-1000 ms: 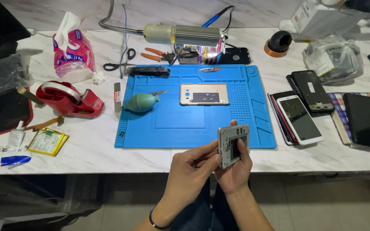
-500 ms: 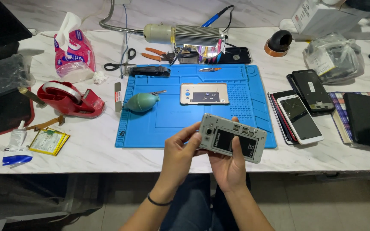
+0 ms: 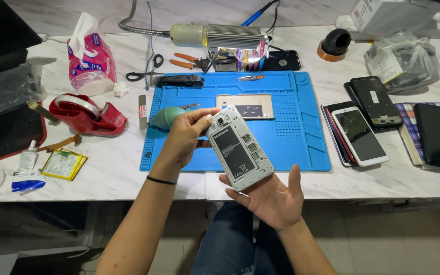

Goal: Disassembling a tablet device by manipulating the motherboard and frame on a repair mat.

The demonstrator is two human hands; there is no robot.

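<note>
i've turned the phone [image 3: 240,148] from on edge to open back up, lengthwise above the mat [image 3: 301,147], my left hand [image 3: 185,136] now pinching its top corner, my right hand [image 3: 271,196] spread flat beneath, so the battery bay is exposed.

Opened white plastic phone [image 3: 239,148], back cover off: matt grey battery, bare metal shields. Blue silicone work mat [image 3: 301,147]: matt, ribbed and dimpled in places. White marble-look tabletop [image 3: 113,173]: smooth, slight sheen. Red plastic tape dispenser [image 3: 88,115]: glossy. Gold metallic back cover [image 3: 245,105]: satin. Ribbed metal lamp head [image 3: 230,36]: brushed.
</note>
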